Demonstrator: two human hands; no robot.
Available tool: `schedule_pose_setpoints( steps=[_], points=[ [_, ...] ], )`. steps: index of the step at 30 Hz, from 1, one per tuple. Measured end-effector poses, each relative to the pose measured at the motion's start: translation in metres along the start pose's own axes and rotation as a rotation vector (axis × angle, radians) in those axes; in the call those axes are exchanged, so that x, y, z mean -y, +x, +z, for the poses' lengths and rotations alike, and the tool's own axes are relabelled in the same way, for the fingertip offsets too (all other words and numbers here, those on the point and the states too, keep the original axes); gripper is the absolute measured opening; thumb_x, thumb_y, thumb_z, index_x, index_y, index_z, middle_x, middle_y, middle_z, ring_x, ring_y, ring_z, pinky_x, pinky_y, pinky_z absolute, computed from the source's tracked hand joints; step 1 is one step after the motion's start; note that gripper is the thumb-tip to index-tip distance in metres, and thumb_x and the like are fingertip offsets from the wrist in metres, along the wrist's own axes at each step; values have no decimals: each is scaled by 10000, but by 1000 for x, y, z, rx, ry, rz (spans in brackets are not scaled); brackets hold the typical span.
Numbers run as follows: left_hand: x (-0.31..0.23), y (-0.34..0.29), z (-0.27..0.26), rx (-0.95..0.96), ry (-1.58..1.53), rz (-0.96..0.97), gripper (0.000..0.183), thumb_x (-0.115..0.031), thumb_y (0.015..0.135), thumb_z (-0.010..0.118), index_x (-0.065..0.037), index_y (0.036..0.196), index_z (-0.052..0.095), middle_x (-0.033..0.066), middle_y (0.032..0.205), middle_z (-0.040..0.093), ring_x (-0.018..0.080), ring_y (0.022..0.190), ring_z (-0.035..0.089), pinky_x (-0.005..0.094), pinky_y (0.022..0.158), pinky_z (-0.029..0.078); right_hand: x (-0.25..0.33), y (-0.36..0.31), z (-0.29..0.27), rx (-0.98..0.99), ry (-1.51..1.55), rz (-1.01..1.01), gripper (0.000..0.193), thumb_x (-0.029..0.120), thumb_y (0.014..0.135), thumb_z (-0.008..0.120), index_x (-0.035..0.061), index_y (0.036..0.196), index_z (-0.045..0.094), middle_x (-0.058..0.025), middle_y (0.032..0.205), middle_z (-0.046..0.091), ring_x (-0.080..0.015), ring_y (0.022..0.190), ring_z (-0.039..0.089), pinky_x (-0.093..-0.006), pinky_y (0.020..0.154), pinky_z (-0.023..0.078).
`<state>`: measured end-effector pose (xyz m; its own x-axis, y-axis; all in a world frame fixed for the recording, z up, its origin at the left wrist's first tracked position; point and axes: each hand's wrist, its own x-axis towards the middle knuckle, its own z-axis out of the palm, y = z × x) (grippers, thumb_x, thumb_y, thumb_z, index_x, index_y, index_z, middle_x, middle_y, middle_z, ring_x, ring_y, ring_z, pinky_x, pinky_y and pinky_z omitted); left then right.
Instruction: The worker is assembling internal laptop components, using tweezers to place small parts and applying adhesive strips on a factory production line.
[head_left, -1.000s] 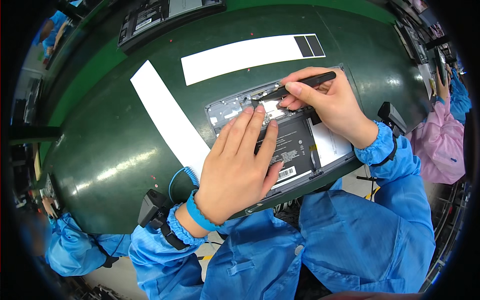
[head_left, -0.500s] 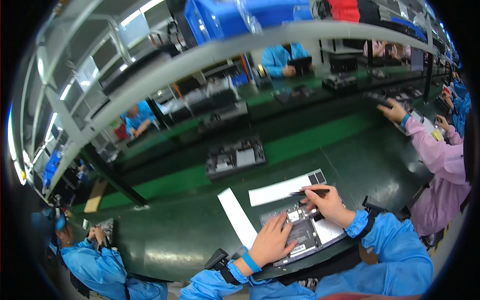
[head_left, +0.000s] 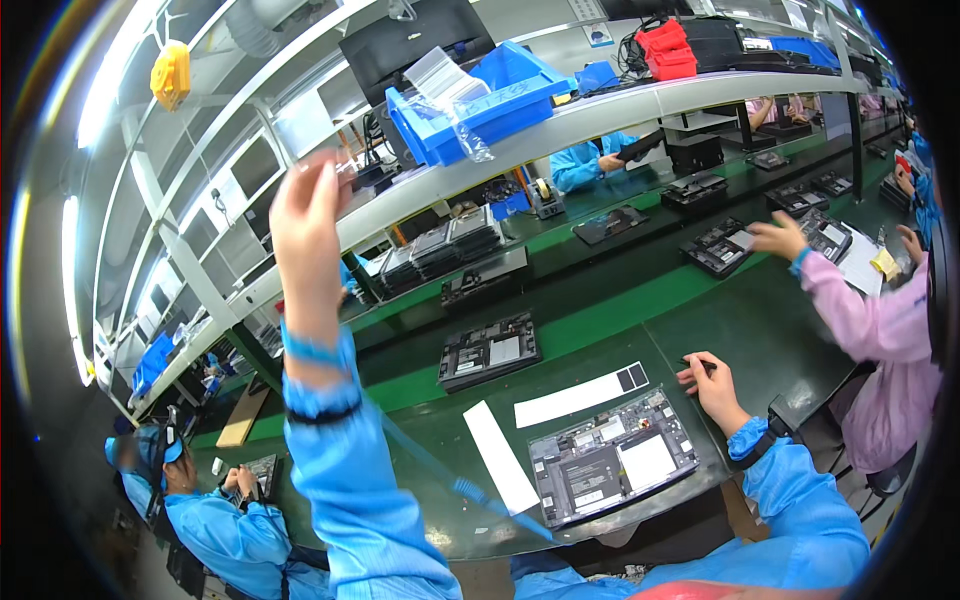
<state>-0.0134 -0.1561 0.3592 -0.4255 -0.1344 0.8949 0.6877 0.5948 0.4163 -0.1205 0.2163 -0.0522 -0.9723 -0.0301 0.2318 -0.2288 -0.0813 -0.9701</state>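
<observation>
My left hand (head_left: 308, 225) is raised high beside the shelf rail, left of a blue bin (head_left: 480, 105). Its fingertips are smeared by motion, so whether they hold anything is unclear. Over the bench's right part, my right hand (head_left: 715, 390) has curled fingers around dark tweezers (head_left: 708, 367), mostly hidden in the grip. Left of that hand lies an opened laptop base (head_left: 590, 478), its battery and circuit boards exposed. Neither hand touches it. Two white strips lie beside it, one (head_left: 500, 455) on its left and another (head_left: 575, 398) behind it.
A blue wrist-strap cord (head_left: 450, 478) stretches from my left sleeve across the bench. Another opened laptop base (head_left: 488, 350) sits farther back on the green line. At right, a pink-sleeved co-worker's hand (head_left: 780, 238) reaches toward a laptop base (head_left: 718, 247). A blue-clad person (head_left: 225, 525) works at left.
My left hand has left the laptop base and risen to shelf height. My right hand has moved off it to the right, keeping the tweezers. The view has tilted upward.
</observation>
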Motion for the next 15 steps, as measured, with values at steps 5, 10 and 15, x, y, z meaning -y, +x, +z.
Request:
schedule_pose_setpoints(
  steps=[5,10,15],
  points=[
    [56,147,24,-111,545,203,417,-290,927,628,-15,1240,610,139,1159,671,236,1097,619,349,952,465,6,-14,12,40,-101,3,258,234,994,544,-11,993,626,-97,770,677,-124,668,640,-254,566,507],
    [55,200,71,433,655,-68,468,-369,911,642,-88,1282,603,57,1134,661,196,1039,604,351,875,465,-6,-10,-3,-79,-11,25,248,234,987,553,-1,980,630,-80,756,680,-114,640,631,-251,536,491],
    [104,242,42,299,340,-282,427,-414,875,683,-85,1146,655,52,1099,642,180,937,622,387,729,481,0,2,9,-40,-65,34,251,253,984,556,16,984,638,-73,764,680,-109,648,629,-247,533,482]
  ],
)
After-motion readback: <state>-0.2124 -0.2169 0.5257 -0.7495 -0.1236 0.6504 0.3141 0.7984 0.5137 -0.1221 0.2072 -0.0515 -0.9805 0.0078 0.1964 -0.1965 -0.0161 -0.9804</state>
